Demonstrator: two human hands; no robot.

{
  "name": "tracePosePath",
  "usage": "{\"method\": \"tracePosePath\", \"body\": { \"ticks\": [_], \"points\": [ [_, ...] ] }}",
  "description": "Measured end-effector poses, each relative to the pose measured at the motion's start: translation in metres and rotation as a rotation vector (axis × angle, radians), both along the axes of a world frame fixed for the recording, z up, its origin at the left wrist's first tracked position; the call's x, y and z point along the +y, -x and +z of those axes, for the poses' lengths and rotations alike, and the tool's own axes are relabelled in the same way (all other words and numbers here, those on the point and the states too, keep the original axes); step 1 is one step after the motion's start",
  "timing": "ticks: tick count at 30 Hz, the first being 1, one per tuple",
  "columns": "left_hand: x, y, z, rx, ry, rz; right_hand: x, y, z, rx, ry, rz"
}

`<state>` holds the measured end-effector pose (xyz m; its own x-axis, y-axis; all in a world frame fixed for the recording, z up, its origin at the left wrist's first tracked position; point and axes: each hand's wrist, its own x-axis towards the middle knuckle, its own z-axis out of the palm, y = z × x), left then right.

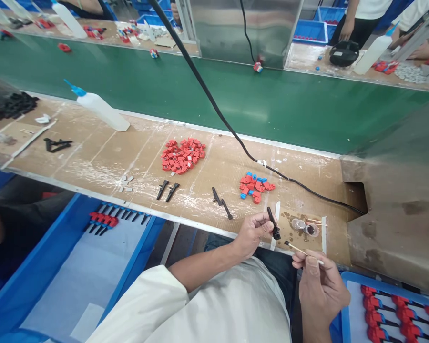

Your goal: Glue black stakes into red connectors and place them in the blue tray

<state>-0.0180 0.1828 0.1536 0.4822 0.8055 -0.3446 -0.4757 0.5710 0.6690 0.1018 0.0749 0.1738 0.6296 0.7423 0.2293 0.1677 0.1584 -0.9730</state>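
My left hand (252, 234) is closed on a small black plastic piece (273, 224) shaped like a toy gun, held upright at the bench edge. Pinched in my right hand (320, 278) is a cotton swab (300, 249); its far tip is dark and points at the black piece, a small gap apart. Just beyond my hands stand two small clear cups (311, 230), one with dark liquid in it. Wooden sticks lie beside them on the stained cardboard. Farther left lie a little pile of red and blue parts (255, 187) and two black pieces (221, 202).
A heap of red parts (183, 156) and a white squeeze bottle (102, 110) are on the bench. A black cable (214, 102) hangs across the view. Blue trays of parts flank me, left (62, 271) and right (346, 305). A green belt (236, 97) runs behind; other people sit nearby.
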Motion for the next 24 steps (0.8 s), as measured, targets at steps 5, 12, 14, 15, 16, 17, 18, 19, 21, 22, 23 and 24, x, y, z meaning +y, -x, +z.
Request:
{"method": "tracePosePath", "body": {
  "ticks": [5, 12, 14, 15, 16, 17, 18, 19, 21, 22, 23, 24],
  "points": [
    [0.001, 0.002, -0.001, -0.124, 0.153, -0.091, 0.003, -0.018, 0.005, 0.315, -0.005, 0.002],
    [0.001, 0.003, -0.004, -0.164, 0.177, -0.101, 0.002, -0.047, 0.005, 0.136, 0.121, -0.267],
    [0.001, 0.004, -0.005, -0.166, 0.162, -0.103, 0.003, -0.053, 0.002, 0.011, 0.206, -0.32],
    [0.001, 0.004, -0.006, -0.165, 0.155, -0.1, 0.003, -0.057, 0.0, -0.054, 0.252, -0.324],
    [0.001, 0.005, -0.006, -0.164, 0.15, -0.095, 0.004, -0.06, -0.003, -0.129, 0.297, -0.32],
    [0.0, 0.005, -0.007, -0.163, 0.145, -0.09, 0.005, -0.063, -0.006, -0.22, 0.335, -0.307],
    [0.0, 0.006, -0.007, -0.162, 0.141, -0.085, 0.007, -0.066, -0.01, -0.317, 0.365, -0.285],
    [0.0, 0.006, -0.007, -0.162, 0.137, -0.083, 0.01, -0.069, -0.014, -0.411, 0.39, -0.256],
    [-0.001, 0.007, -0.008, -0.159, 0.136, -0.088, 0.016, -0.073, -0.022, -0.557, 0.436, -0.216],
    [-0.001, 0.007, -0.008, -0.158, 0.139, -0.088, 0.018, -0.075, -0.025, -0.589, 0.461, -0.209],
    [-0.001, 0.008, -0.008, -0.156, 0.143, -0.084, 0.021, -0.076, -0.029, -0.593, 0.487, -0.21],
    [0.0, 0.009, -0.008, -0.155, 0.149, -0.078, 0.023, -0.078, -0.032, -0.576, 0.515, -0.218]
  ]
}}
